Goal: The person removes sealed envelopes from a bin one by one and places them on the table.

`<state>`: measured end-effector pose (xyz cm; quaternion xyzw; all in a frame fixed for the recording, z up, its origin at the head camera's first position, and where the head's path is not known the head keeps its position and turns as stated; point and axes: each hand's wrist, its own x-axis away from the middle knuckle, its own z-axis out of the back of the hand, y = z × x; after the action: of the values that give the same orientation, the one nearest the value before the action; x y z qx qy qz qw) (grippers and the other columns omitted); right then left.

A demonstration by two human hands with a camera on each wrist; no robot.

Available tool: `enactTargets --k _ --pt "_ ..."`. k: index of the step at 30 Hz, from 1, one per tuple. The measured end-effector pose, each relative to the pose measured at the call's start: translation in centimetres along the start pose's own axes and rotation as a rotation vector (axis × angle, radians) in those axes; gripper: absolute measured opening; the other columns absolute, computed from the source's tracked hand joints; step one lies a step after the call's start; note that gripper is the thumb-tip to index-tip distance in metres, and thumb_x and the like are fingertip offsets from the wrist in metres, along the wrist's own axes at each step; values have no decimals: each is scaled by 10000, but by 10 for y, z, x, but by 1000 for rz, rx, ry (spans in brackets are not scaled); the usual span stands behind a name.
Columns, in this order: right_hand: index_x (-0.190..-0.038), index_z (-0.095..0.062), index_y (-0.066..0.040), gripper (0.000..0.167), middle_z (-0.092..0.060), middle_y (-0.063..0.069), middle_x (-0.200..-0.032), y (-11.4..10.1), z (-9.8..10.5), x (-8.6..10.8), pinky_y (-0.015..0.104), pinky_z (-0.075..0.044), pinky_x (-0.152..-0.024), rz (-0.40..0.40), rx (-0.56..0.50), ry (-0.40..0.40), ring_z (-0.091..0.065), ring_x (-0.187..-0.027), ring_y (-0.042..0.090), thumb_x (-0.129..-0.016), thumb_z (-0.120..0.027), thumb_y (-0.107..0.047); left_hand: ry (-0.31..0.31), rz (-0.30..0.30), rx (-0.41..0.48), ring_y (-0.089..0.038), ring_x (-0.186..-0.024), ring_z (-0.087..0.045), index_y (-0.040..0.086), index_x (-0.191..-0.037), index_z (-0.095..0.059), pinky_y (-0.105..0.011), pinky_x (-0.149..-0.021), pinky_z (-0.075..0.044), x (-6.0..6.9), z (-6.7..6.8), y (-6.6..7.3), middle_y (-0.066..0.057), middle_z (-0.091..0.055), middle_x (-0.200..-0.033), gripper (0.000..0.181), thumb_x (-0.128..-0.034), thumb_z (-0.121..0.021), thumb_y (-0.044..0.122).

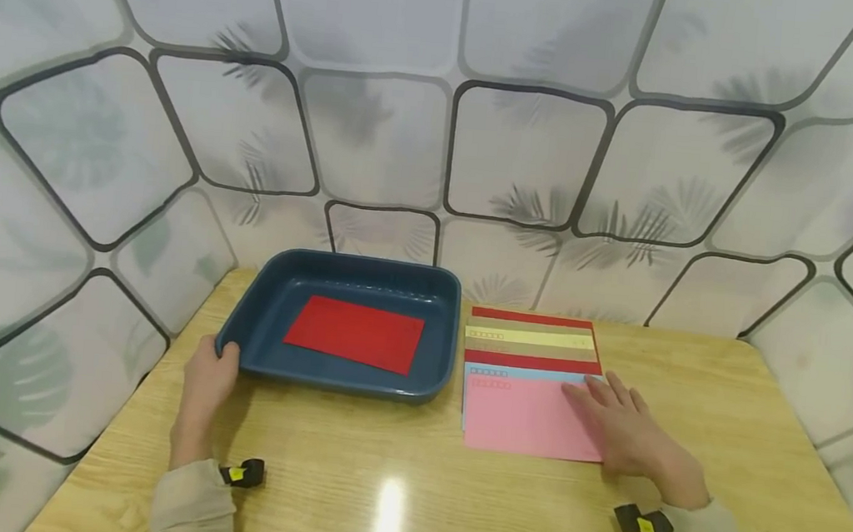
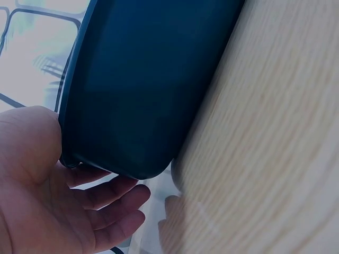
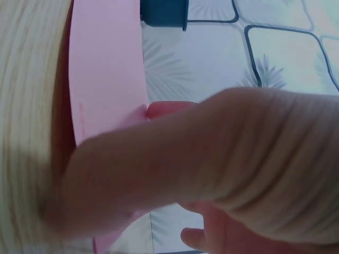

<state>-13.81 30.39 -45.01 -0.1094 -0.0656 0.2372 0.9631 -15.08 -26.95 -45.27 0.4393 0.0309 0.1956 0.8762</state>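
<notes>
On the left of the table stands a dark blue rectangular tray (image 1: 345, 383) with a red envelope (image 1: 353, 334) lying flat inside. My left hand (image 1: 209, 374) holds the near left corner of the tray, thumb over the rim; in the left wrist view its fingers (image 2: 119, 203) lie outside the tray wall. Right of the tray is an overlapping spread of envelopes, with a pink envelope (image 1: 523, 420) nearest and a light blue envelope (image 1: 538, 375) partly beneath it. My right hand (image 1: 627, 432) rests on the pink envelope's right side, fingers extended.
Behind the pink one lie red (image 1: 532, 362), brown and yellow (image 1: 529, 338) envelopes, overlapping. The wooden table (image 1: 320, 475) meets a patterned fabric wall (image 1: 525, 157) at the back and sides. Each wrist wears a black band.
</notes>
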Motion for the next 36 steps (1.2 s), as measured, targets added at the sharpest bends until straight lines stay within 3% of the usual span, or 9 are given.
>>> enactTargets --k 7,16,24,36 --pt "-1470 -436 -72 1098 -333 345 -1494 -3 1 1 788 -181 -1018 4 -12 -26 -181 -1379 603 -464 -831 123 2 10 -5 -458 -1189 -456 -118 -1414 -331 -551 -969 -389 0 -1 1 -374 -423 -1387 571 -1021 -255 290" --pt "-1503 -355 -76 1193 -138 390 -1545 -1 5 3 793 -139 -1023 -29 -67 -10 -117 -1385 629 -429 -837 117 7 -3 1 -461 -1205 -451 -120 -1405 -339 -560 -982 -378 -1 -1 4 -369 -423 -1391 564 -1022 -258 287" --pt "-1501 -370 -46 1123 -146 389 -1542 3 4 5 798 -149 -1015 -45 -91 5 -134 -1376 638 -478 -804 112 -4 -3 4 -483 -1249 -429 -128 -1422 -317 -577 -1013 -365 0 -1 1 -382 -388 -1422 576 -1024 -255 283" --pt "-1487 -380 -35 1135 -183 401 -1520 7 2 5 806 -186 -990 -49 -81 25 -171 -1356 646 -458 -853 43 -1 -17 -3 -504 -1263 -425 -139 -1402 -325 -592 -1022 -360 0 0 -1 -387 -395 -1409 567 -1024 -262 279"
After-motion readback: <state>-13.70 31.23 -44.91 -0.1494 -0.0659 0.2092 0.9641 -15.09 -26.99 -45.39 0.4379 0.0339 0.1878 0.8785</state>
